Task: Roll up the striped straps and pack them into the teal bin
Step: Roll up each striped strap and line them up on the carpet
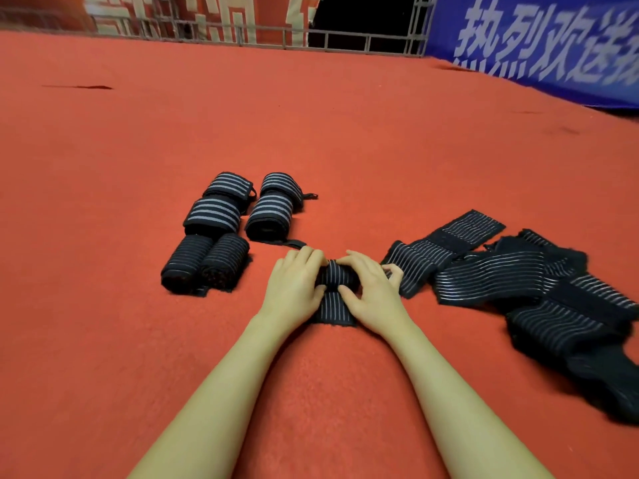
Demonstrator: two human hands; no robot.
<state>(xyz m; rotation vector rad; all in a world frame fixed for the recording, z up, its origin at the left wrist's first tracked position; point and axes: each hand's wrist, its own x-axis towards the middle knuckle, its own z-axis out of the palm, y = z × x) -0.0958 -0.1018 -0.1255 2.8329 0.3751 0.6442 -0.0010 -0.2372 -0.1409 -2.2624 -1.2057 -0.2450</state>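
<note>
Both forearms reach forward side by side — the left hand [294, 281] and right hand [371, 288] curl their fingers around a half-rolled strap [334, 288], its flat tail lying toward the person. It sits on red carpet [311, 133], between six rolled straps [224, 229] and a loose pile [518, 281]. A blue banner [539, 46] hangs behind.

A black elastic strap with thin white lengthwise stripes [334, 299] lay on a plain red-orange felt carpet [311, 133]. Left of that strap, six rolled black straps [221, 233] showed two patterns: four carried broad pale-grey bands, two bore fine grey pinstripes. Right of it, a loose heap of black straps [525, 281] was lined with thin white stripes. Beyond it hung a blue banner with white characters [539, 46] and a red-and-cream patterned panel [207, 12].
</note>
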